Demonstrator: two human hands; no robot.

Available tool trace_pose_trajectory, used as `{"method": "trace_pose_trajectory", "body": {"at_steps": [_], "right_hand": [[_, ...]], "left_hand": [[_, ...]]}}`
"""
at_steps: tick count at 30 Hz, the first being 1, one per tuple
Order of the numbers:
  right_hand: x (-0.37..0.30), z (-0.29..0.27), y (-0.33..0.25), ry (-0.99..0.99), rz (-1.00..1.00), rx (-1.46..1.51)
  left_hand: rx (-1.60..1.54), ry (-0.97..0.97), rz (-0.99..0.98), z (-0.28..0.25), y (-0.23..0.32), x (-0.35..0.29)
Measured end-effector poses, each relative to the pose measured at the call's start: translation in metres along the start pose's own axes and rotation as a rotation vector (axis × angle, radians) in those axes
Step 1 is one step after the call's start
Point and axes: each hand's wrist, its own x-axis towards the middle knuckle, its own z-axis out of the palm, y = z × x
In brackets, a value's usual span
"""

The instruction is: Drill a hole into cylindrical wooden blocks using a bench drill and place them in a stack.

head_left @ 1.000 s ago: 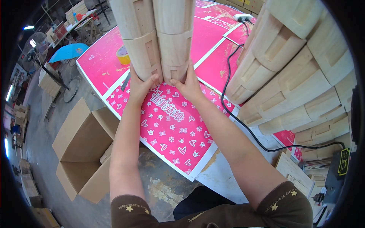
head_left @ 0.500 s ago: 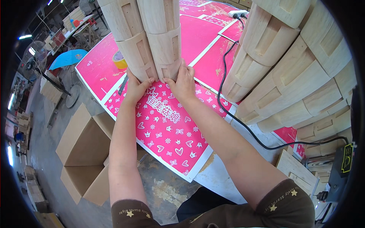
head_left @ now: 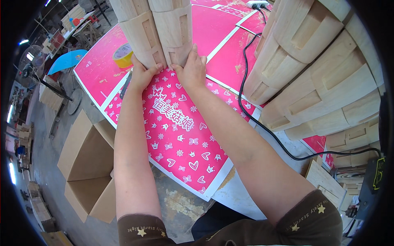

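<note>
Two tall stacks of pale, rounded wooden blocks with rectangular recesses stand side by side, their tops beyond the upper edge. My left hand (head_left: 143,76) wraps round the base of the left stack (head_left: 141,33), its thumb across the near face. My right hand (head_left: 193,69) does the same at the base of the right stack (head_left: 174,30). Both thumbs point inward toward the narrow gap between the stacks. Beneath them lies a pink sheet (head_left: 180,151) printed with white hearts, crowns and butterflies. Left of my left hand sits a roll of yellow tape (head_left: 122,56).
More wooden stacks (head_left: 312,86) crowd the right side. A black cable (head_left: 266,133) runs past them from a white power strip (head_left: 255,5) to a dark machine (head_left: 367,192). An open cardboard box (head_left: 84,156) is on the floor at left. A dark flat tool (head_left: 125,86) lies near my left wrist.
Both hands and the two stacks have slid a little farther away across the pink sheet. The view has tilted slightly. My grip looks the same.
</note>
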Motion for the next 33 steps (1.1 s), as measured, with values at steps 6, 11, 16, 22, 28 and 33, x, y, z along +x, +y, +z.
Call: {"method": "trace_pose_trajectory", "body": {"at_steps": [6,11,16,22,28,33], "right_hand": [[0.017,0.009,0.002,0.016,0.038,0.007],[0.029,0.014,0.01,0.062,0.044,-0.007],[0.038,0.016,0.01,0.049,0.089,0.004],[0.041,0.016,0.004,0.008,0.132,0.001],[0.029,0.013,0.013,0.105,-0.045,0.016],[-0.025,-0.013,0.026,-0.026,-0.209,-0.295]], "left_hand": [[0.053,0.003,-0.003,0.004,-0.021,0.027],[0.125,0.006,-0.054,0.015,-0.005,0.032],[0.167,0.074,-0.027,0.023,-0.017,0.041],[0.47,0.139,-0.113,0.024,-0.02,0.033],[0.897,0.192,-0.161,0.037,0.008,-0.004],[1.032,-0.023,-0.315,0.06,0.033,-0.049]]}}
